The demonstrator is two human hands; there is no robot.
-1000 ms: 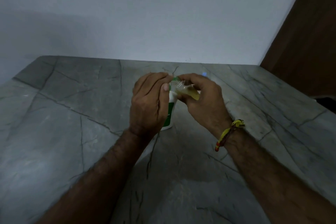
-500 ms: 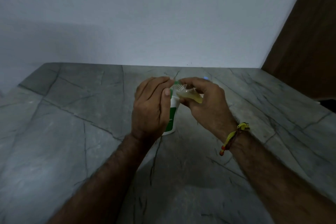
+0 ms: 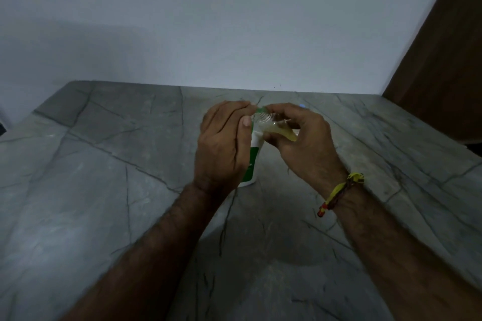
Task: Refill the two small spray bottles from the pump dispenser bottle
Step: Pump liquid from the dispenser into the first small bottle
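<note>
Small clear spray bottle (image 3: 273, 129), tilted, part full of yellowish liquid, pinched in right hand (image 3: 303, 143) grip. Left hand (image 3: 224, 148) grip curled round white-green pump bottle (image 3: 251, 164), standing mid grey tabletop (image 3: 104, 190); hand hides most. Thread band (image 3: 339, 194) on right wrist.

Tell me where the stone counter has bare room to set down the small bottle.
Bare counter lies left of the left hand and right of the right hand. It is crowded between them, around the small bottle and pump bottle.
</note>
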